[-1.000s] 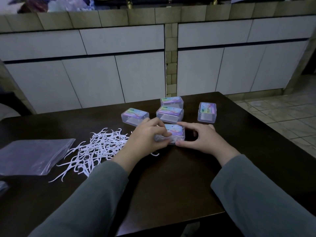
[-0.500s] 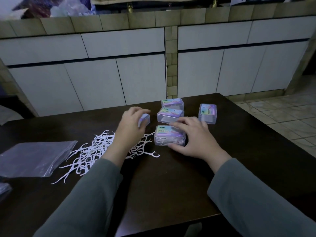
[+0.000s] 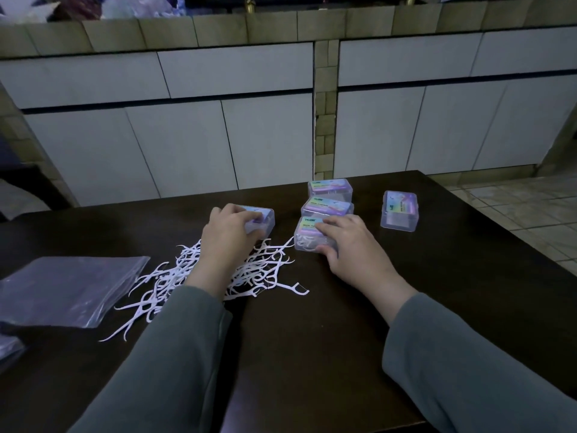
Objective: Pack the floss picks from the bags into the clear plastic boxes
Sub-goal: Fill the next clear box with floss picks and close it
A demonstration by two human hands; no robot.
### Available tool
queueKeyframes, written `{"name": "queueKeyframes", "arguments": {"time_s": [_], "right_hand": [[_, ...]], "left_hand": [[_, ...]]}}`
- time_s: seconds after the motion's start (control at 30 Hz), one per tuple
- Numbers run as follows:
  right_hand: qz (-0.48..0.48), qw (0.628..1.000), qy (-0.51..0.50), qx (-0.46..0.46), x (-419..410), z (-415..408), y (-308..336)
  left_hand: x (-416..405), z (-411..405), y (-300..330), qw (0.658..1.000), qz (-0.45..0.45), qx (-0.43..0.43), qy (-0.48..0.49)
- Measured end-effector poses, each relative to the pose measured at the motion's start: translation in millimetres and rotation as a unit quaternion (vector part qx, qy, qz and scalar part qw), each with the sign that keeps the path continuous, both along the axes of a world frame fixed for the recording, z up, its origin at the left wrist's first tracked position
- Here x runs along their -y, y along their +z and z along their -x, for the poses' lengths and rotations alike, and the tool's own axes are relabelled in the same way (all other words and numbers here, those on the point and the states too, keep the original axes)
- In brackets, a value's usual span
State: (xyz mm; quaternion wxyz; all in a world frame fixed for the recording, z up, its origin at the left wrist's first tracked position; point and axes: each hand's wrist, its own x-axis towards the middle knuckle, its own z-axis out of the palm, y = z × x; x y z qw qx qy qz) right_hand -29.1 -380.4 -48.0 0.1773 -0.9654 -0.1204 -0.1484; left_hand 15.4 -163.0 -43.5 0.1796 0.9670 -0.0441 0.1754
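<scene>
A loose pile of white floss picks [image 3: 249, 273] lies on the dark table [image 3: 296, 354]. My left hand [image 3: 226, 235] reaches over the pile and grips a clear plastic box [image 3: 265, 218] with a pastel label. My right hand [image 3: 349, 245] holds a filled, closed box [image 3: 304, 239], fingers on its lid and thumb at its near side. Right behind that box stand two more closed boxes [image 3: 326, 207] [image 3: 329, 186]. A further box [image 3: 399, 210] stands apart to the right.
A flat clear plastic bag [image 3: 62, 289] lies at the left, with another bag's corner [image 3: 9, 348] at the left edge. White cabinet doors [image 3: 218, 135] stand beyond the table's far edge. Tiled floor [image 3: 530, 214] shows at the right.
My left hand left the filled box, reached back left and took hold of the empty box. My right hand pushed the filled box away, up against the row of closed boxes.
</scene>
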Motion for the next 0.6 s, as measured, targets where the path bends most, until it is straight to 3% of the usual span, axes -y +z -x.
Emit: {"name": "queueKeyframes", "arguments": {"time_s": [0.43,0.6], "right_hand": [[0.061,0.994,-0.083,0.033,-22,-12,-1],[0.025,0.996,0.036,0.082,-49,-8,3]], "left_hand": [[0,22,5,1.0,-0.014,0.007,-0.013],[-20,20,8,0.997,0.036,-0.021,-0.069]]}}
